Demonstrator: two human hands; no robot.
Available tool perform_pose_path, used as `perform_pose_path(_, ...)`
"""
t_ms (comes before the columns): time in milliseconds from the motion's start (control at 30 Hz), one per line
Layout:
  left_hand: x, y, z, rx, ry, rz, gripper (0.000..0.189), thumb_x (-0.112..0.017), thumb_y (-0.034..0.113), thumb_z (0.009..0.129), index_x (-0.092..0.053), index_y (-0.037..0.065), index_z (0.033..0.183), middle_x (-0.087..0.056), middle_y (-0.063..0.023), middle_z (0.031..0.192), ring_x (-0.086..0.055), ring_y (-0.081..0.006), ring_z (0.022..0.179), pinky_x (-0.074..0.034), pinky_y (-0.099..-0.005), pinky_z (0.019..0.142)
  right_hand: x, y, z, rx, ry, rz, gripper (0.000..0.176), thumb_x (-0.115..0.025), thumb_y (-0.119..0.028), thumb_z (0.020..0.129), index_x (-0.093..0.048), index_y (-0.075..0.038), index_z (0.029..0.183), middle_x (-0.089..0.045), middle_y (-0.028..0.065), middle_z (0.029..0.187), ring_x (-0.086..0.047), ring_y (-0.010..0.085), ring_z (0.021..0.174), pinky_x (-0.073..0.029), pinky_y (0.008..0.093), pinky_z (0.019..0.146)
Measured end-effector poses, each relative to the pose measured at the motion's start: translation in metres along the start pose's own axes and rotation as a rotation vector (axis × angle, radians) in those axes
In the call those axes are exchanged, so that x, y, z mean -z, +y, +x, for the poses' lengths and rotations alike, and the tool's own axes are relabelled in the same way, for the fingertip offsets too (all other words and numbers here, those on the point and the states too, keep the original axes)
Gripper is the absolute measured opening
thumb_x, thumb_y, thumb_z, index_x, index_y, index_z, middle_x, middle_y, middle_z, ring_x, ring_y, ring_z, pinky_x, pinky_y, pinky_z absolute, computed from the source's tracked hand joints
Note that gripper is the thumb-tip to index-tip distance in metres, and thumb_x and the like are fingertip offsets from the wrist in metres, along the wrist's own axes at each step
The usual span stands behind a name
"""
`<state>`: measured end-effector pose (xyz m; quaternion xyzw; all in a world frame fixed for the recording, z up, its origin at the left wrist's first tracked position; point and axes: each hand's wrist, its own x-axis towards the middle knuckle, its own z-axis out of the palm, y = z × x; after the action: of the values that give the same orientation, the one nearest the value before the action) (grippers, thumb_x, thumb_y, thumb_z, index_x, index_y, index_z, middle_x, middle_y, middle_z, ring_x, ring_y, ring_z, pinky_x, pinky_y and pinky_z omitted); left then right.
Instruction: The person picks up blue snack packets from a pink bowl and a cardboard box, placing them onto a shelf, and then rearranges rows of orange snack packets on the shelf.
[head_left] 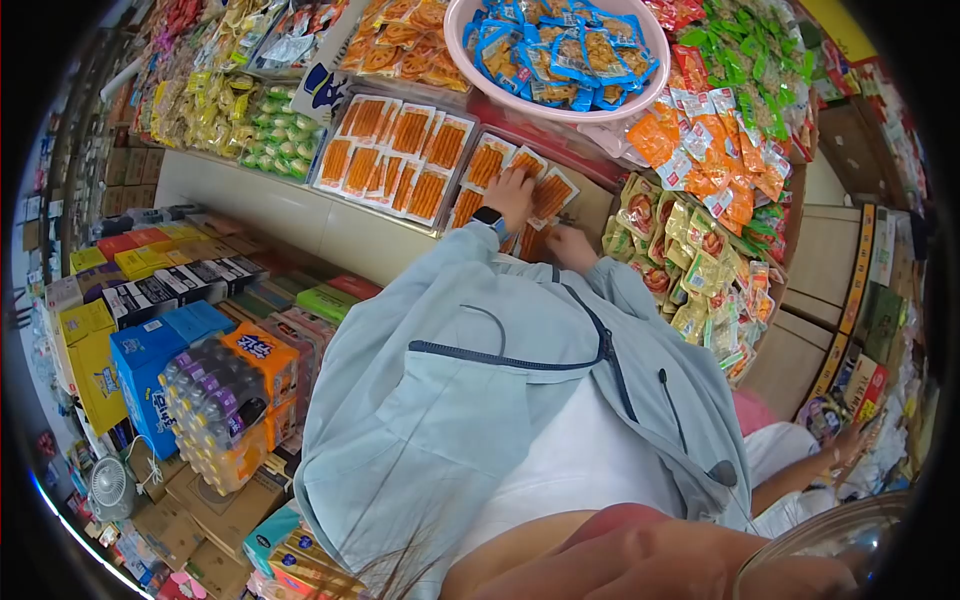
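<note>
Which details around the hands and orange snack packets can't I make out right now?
All in the head view:
- Left hand: exact grip, hidden behind its own fingers.
- Right hand: fingertips mostly turned away, so whether they grip anything is unclear.
- Nearest snack packets: partly covered by the left hand and sleeve.
- Packet print: too small to read.
- Another person's hand: too small and blurred to tell what it holds.

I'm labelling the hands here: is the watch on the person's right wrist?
No, the dark-faced watch is on the wrist of the left hand.
</note>
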<state>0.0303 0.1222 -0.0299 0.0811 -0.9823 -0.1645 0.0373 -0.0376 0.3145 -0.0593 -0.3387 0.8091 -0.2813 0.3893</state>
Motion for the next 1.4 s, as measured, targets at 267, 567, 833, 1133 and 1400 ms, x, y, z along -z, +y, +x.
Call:
perform_pose_path(267, 0.006, -0.007, -0.007, 0.087, -0.182, -0.034, 0.039, -0.048, 0.023, 0.093, -0.057, 0.022, 0.131, -0.027, -0.0184, 0.155, -0.040, -0.0407, 0.130, -0.037, -0.0479, 0.108, 0.006, -0.036, 0.012, -0.052, 0.395, -0.070, 0.066, -0.068, -0.014, 0.080, -0.046, -0.021, 0.142, -0.031, 0.0344, 0.137, -0.045, 0.0496, 0.120, -0.041, 0.0428, 0.104)
perform_pose_path(567, -0.005, -0.007, -0.002, 0.062, -0.103, -0.050, 0.044, -0.051, 0.022, 0.090, -0.056, 0.021, 0.134, -0.031, -0.0163, 0.153, -0.042, -0.0405, 0.127, -0.041, -0.0493, 0.102, 0.015, -0.025, 0.030, -0.142, 0.366, 0.506, 0.036, -0.065, -0.011, 0.083, -0.064, -0.013, 0.119, -0.053, 0.0162, 0.101, -0.056, 0.0263, 0.093, -0.048, 0.0337, 0.080)
perform_pose_path(833, -0.010, -0.022, 0.019, -0.072, -0.072, -0.010, 0.042, -0.056, 0.020, 0.086, -0.056, 0.014, 0.128, -0.037, -0.0063, 0.151, -0.040, -0.0375, 0.130, -0.038, -0.0539, 0.104, 0.012, -0.022, 0.021, 0.231, 0.660, 0.134, 0.032, -0.070, -0.006, 0.080, -0.066, -0.008, 0.112, -0.055, 0.0144, 0.113, -0.060, 0.0255, 0.090, -0.049, 0.0324, 0.078)
perform_pose_path(1133, -0.025, -0.032, 0.016, -0.078, 0.161, -0.205, 0.050, -0.060, 0.011, 0.081, -0.054, 0.010, 0.130, -0.048, -0.0138, 0.143, -0.047, -0.0398, 0.126, -0.041, -0.0464, 0.105, 0.021, -0.033, 0.035, 0.269, 0.537, 0.112, 0.040, -0.067, 0.003, 0.078, -0.061, -0.006, 0.117, -0.054, 0.0152, 0.117, -0.060, 0.0289, 0.096, -0.051, 0.0333, 0.082)
perform_pose_path(1400, -0.015, -0.028, 0.002, -0.128, 0.028, -0.044, 0.059, -0.060, 0.010, 0.079, -0.052, 0.019, 0.137, -0.036, -0.0193, 0.151, -0.035, -0.0390, 0.138, -0.030, -0.0490, 0.114, 0.028, -0.026, 0.042, 0.269, 0.476, -0.046, 0.047, -0.066, 0.000, 0.078, -0.055, -0.004, 0.123, -0.047, 0.0226, 0.129, -0.057, 0.0414, 0.108, -0.051, 0.0411, 0.091)
